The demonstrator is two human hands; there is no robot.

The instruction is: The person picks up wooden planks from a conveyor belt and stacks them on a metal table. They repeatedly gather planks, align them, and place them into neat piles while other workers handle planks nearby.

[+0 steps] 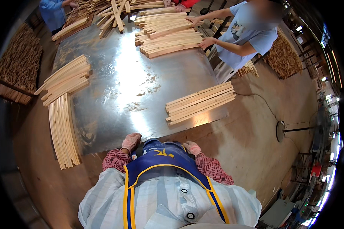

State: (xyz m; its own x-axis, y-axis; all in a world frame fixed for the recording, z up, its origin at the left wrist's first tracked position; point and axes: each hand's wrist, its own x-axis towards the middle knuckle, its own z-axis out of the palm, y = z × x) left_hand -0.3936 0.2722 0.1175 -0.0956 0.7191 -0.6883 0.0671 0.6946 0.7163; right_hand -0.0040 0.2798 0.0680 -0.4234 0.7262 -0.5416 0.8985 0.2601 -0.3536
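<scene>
My left hand (132,141), in a pale knit glove, is at the near edge of the metal table (103,126), beside my blue apron (160,153). Its fingers look curled, and whatever lies inside them, if anything, is hidden. On the other side of the apron is my gloved right hand (192,147), close to my body, with its fingers mostly out of sight. Nearest to the right hand on the table is a row of wooden strips (200,103). Left of my left hand, a bundle of long strips (63,131) overhangs the table's edge.
Another stack of strips (67,78) lies at the table's left. Across the table, a co-worker (244,32) touches a large spread of strips (168,34). Another person (52,15) stands far left. A round-based stand (281,131) and a cable are on the floor at right.
</scene>
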